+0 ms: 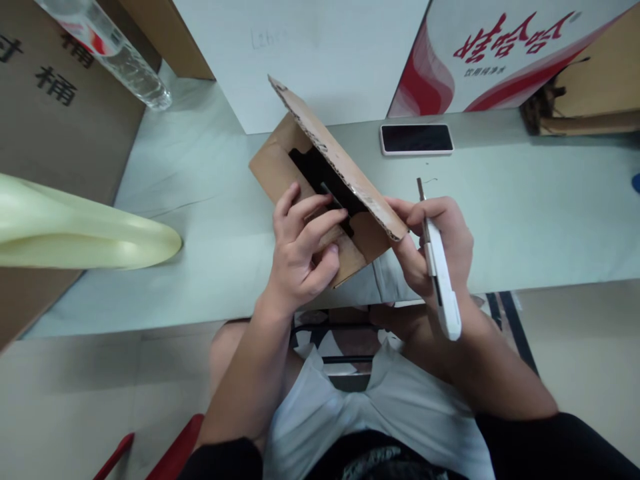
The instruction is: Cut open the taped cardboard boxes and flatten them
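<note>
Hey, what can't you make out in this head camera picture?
In the head view:
Cardboard box: interior partly hidden by its raised flap and the left hand; I can't identify the dark thing inside.
Clear bottle: one end cut off by the top edge.
Pale green object: cut off by the left edge.
Handwriting on the white carton: too faint to read.

Plain brown box (345, 163), white cutter (440, 283) at four o'clock, red-swirled white carton (425, 77) at one, pale-green tabletop (530, 213).

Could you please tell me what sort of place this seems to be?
Probably an indoor workspace, perhaps a stockroom: a pale table, a large printed carton at left, and a partly open cardboard box being held.
</note>
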Available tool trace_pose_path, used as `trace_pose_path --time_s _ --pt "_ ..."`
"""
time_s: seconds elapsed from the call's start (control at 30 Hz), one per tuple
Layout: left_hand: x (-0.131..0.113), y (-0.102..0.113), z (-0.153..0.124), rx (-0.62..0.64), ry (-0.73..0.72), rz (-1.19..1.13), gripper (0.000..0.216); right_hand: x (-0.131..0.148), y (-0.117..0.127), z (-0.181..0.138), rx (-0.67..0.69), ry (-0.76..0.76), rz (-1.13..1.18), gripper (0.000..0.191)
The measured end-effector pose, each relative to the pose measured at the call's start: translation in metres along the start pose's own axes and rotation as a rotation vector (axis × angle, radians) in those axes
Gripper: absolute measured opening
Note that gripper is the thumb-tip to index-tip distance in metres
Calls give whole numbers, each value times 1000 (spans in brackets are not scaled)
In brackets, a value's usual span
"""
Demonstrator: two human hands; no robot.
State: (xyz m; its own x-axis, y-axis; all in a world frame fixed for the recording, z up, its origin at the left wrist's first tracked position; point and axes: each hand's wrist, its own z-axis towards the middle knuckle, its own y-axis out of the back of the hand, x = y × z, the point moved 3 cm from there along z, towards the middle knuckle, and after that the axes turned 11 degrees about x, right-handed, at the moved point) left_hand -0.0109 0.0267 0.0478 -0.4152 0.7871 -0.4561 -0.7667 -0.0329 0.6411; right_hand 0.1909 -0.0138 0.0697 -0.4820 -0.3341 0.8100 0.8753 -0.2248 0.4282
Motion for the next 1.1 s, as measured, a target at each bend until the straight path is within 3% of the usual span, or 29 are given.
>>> trace_pose_path --time_s 0.4,0.57,0.73,0.9,1.1 --pt "-1 -2 1 30 15 56 25 -10 -3 -3 -10 -41 125 23" --pt "-3 0 1 28 46 68 32 -11 -3 -2 3 -27 134 24" --pt "-21 9 4 -22 134 84 49 -11 -4 -2 16 -11 160 25" --pt "-34 7 6 40 125 71 47 -9 -3 -2 18 -3 139 25" --pt "-31 5 7 42 106 89 45 -12 -3 -1 29 -19 95 25"
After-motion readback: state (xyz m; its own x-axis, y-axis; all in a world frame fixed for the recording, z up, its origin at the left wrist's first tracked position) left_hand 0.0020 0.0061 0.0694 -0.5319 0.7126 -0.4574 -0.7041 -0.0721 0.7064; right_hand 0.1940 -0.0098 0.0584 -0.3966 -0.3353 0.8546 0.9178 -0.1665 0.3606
